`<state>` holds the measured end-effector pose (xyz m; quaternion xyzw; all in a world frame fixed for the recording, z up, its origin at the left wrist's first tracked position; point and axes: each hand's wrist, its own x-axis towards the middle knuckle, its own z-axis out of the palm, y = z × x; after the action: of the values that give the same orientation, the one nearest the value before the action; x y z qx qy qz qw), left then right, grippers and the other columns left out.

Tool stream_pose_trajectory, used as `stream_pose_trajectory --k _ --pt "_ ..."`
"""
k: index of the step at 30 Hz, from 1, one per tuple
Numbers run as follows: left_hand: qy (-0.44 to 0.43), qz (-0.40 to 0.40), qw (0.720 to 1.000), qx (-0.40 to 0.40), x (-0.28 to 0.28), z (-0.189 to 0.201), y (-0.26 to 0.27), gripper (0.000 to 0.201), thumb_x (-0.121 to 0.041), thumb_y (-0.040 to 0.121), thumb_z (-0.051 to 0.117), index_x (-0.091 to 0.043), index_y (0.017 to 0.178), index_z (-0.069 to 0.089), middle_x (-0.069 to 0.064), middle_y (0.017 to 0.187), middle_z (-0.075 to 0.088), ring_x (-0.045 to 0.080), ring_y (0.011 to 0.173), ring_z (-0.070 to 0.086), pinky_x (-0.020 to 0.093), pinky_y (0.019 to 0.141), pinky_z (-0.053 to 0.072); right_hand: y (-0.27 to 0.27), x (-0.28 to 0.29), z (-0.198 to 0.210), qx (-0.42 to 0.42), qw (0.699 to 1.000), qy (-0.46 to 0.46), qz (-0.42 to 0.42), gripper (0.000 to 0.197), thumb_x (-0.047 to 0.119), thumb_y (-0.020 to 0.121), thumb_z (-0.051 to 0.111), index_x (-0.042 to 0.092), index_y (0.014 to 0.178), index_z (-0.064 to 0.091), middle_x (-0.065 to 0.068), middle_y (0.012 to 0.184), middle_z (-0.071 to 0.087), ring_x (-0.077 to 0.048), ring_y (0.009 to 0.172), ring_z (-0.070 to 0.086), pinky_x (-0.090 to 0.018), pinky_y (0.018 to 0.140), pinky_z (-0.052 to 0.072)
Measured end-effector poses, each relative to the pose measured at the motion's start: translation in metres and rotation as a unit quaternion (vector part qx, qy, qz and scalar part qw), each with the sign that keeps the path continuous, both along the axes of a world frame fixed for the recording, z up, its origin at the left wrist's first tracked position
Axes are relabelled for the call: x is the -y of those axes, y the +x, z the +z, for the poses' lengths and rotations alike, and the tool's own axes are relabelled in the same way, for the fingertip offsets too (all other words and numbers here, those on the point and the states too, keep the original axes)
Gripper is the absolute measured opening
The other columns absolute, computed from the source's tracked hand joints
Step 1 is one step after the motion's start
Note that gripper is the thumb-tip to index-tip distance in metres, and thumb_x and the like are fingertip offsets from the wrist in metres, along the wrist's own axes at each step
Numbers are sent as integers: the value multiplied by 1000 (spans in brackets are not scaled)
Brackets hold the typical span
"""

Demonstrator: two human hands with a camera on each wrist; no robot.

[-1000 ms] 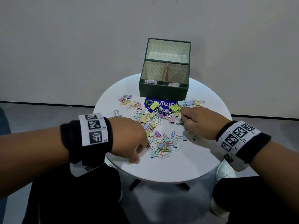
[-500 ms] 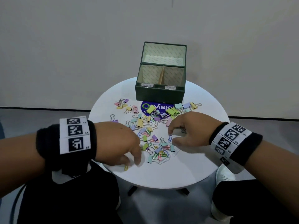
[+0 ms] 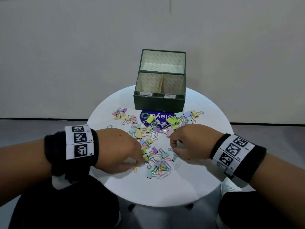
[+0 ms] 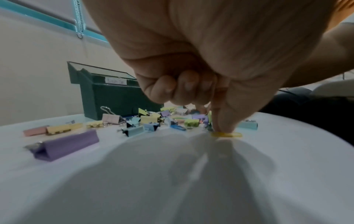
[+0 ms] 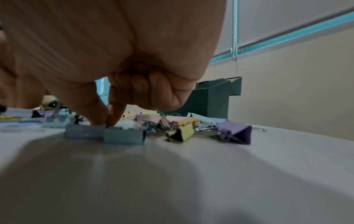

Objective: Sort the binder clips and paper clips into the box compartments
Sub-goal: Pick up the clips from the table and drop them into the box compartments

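Round white table (image 3: 198,187) carries scattered clips before the green box (image 3: 159,103). Picking step: left hand (image 3: 118,149) pinches at a yellow paper clip (image 4: 227,134) near the front edge; right hand (image 3: 189,144) pinches a binder clip (image 5: 122,136). Next, lift and drop each into its labelled compartment.

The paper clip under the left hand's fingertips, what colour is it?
Yellow paper clip, clearest in the left wrist view.

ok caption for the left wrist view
Left hand presses a yellow paper clip against the white table.
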<state>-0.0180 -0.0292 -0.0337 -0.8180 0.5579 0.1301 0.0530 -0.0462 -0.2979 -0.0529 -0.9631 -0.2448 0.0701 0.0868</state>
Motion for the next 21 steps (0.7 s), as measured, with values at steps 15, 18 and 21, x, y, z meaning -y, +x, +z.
stream_pose_trajectory --k 15,18,21 --pt "-92 64 975 191 35 52 37 20 -39 93 42 -32 89 60 -13 76 62 11 63 58 23 56 43 4 5 -3 -19 999 -25 -9 9 33 83 57 26 83 62 6 84 66 -16 75 58 -32 66 54" --pt "-140 192 959 153 73 72 80 12 -37 96 44 -33 96 56 -14 85 60 6 71 53 26 62 41 6 3 -3 -26 999 -40 -11 9 31 77 57 22 79 59 3 79 63 -19 70 57 -32 62 53" --pt "-172 255 942 131 107 65 114 12 -30 99 44 -27 104 55 -6 91 63 14 76 55 31 65 43 5 2 -4 -8 999 -51 0 11 29 79 53 20 78 60 0 74 62 -20 65 56 -34 57 52"
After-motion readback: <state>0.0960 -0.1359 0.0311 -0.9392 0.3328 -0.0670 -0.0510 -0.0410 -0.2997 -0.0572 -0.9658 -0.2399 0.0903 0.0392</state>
